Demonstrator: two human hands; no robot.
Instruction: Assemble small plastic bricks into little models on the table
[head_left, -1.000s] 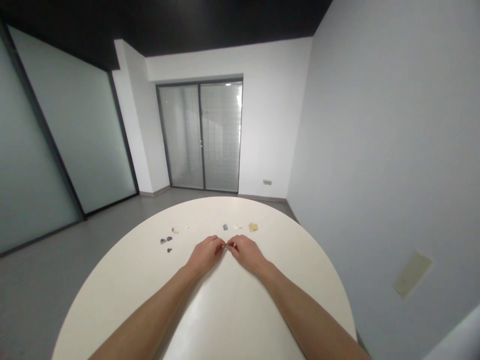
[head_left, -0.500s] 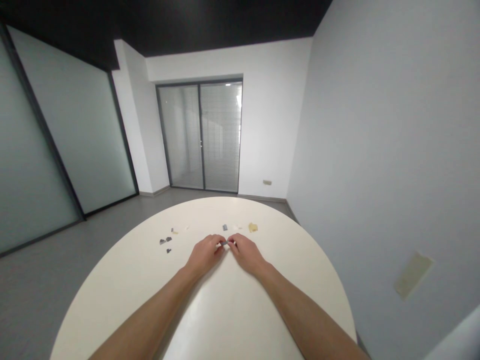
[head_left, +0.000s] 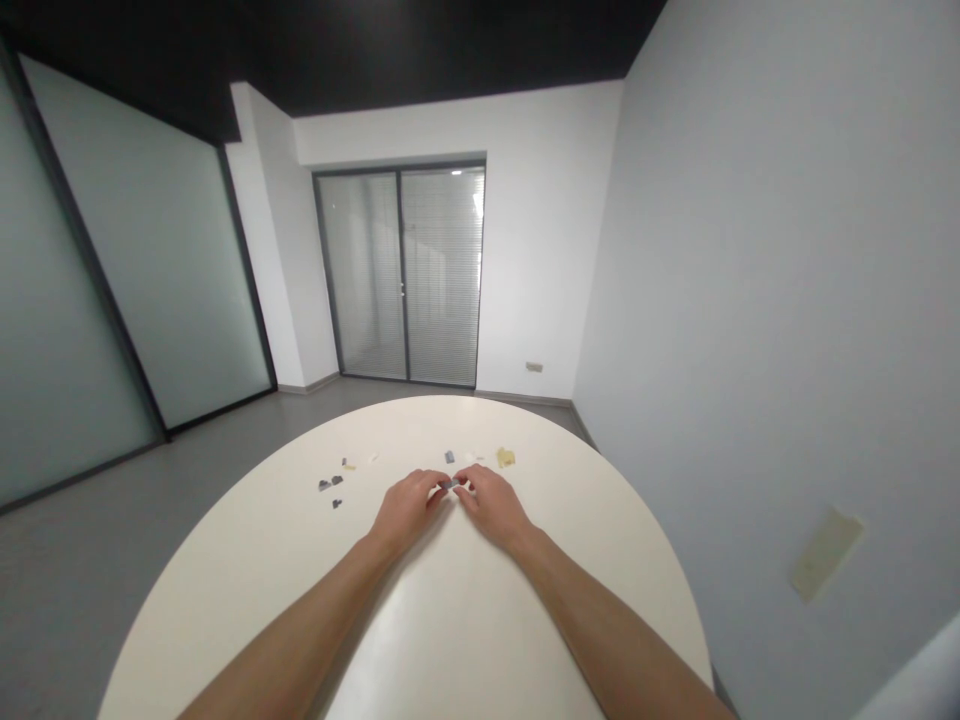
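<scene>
Both hands meet over the round white table (head_left: 465, 620), pinching a small dark grey piece (head_left: 451, 484) between their fingertips. My left hand (head_left: 409, 505) grips its left end, with the fingers curled. At the other end my right hand (head_left: 493, 502) has thumb and index finger on it. The piece is too small for me to tell its kind. Just beyond the fingertips lies a small blue-grey piece (head_left: 450, 457). A crumpled yellowish piece (head_left: 505, 457) is past my right hand, and a whitish scrap (head_left: 472, 457) sits between these two.
Left of my hands lie several small dark grey pieces (head_left: 337, 504), a thin yellowish strip (head_left: 349, 467) and a pale scrap (head_left: 374, 458). A grey-white wall (head_left: 750, 300) runs along the right, and a glass door (head_left: 405, 280) stands across the room.
The fingers of my right hand have shifted slightly and parted a little on the grey piece, so more of it shows. The loose pieces have stayed in place.
</scene>
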